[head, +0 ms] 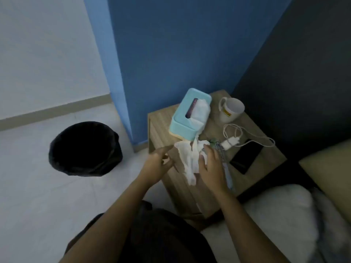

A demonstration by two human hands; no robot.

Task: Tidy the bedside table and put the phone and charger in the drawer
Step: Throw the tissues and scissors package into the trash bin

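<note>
A wooden bedside table (pixel 266 158) stands against the blue wall. On it lie a black phone (pixel 246 158) and a white charger (pixel 230 142) with its coiled cable. My right hand (pixel 211 168) grips a crumpled white tissue (pixel 188 158) near the table's front left edge. My left hand (pixel 157 164) hovers just left of the tissue, fingers apart and holding nothing. Some wrappers (pixel 221 149) lie partly hidden under my right hand. No drawer front can be made out.
A light-blue tissue box (pixel 187 118) and a white mug (pixel 230 110) stand at the back of the table. A black-lined bin (pixel 84 149) sits on the floor to the left. A bed with pillows (pixel 284 215) borders the table on the right.
</note>
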